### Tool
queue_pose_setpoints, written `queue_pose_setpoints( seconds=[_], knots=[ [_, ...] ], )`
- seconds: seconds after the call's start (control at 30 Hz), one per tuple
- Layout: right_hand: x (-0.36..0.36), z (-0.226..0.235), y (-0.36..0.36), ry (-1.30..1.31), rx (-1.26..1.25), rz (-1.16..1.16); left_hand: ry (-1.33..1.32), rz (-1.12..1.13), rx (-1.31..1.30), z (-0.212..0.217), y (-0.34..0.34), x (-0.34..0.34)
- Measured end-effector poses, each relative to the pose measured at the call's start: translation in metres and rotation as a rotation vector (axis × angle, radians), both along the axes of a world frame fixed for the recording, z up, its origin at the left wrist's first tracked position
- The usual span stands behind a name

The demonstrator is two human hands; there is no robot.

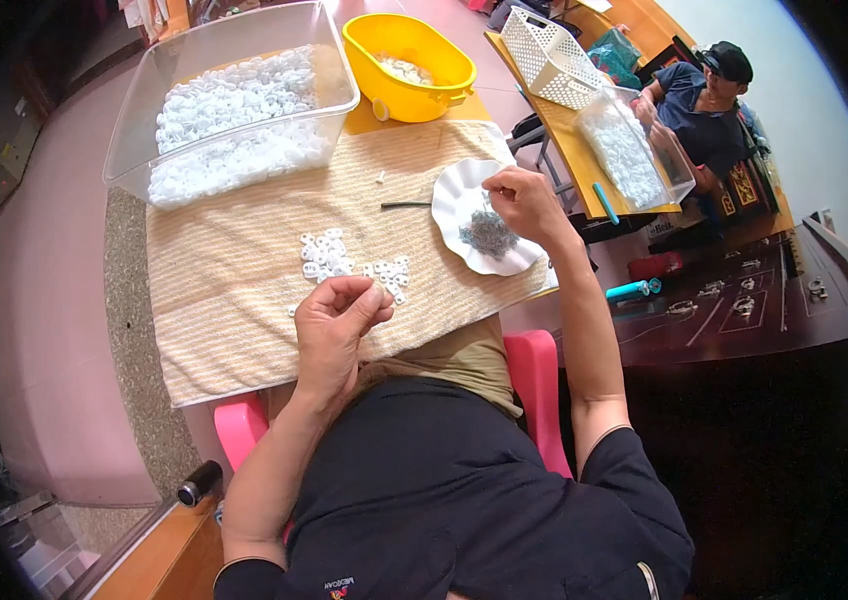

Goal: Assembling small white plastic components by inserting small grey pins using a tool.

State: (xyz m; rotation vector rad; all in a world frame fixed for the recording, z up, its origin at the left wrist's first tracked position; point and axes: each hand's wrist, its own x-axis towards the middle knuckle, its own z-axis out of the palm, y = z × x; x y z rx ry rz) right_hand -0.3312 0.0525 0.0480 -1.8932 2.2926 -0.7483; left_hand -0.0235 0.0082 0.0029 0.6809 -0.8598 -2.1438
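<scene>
Before us we see a cloth striped in cream and tan, with white pieces on it. The plate is plain white, and the heap in it is grey. The thin stick is black. We find a clear, colourless bin filled with white, and a bright yellow tub. The basket is off-white, patterned with holes. Our shirt is black, our trousers khaki, our chair hot pink. We notice a pinkish floor, a speckled grey-brown strip and a teal tube.
</scene>
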Motion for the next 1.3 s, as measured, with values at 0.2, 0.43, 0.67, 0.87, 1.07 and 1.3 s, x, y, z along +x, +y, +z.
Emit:
queue_pose_setpoints(
  seconds=[0.2,0.43,0.67,0.87,1.07,1.3],
  knots=[
    [0.011,0.002,0.014,-0.189,-0.104,-0.006,-0.006,-0.002,0.013,0.0,0.002,0.001],
    [0.054,-0.019,0.022,-0.719,-0.058,0.095,-0.032,-0.02,0.022,0.0,0.002,-0.001],
    [0.116,-0.031,0.019,-1.006,0.022,0.251,-0.013,-0.04,0.056,0.0,0.001,-0.002],
    [0.128,-0.041,0.019,-1.096,0.006,0.231,-0.005,-0.073,0.077,0.0,0.0,-0.001],
    [0.132,-0.044,0.02,-1.108,0.011,0.261,-0.002,-0.085,0.075,-0.004,0.001,0.0],
    [0.135,-0.048,0.021,-1.081,-0.005,0.251,-0.013,-0.103,0.066,-0.007,0.001,-0.001]
  ],
)
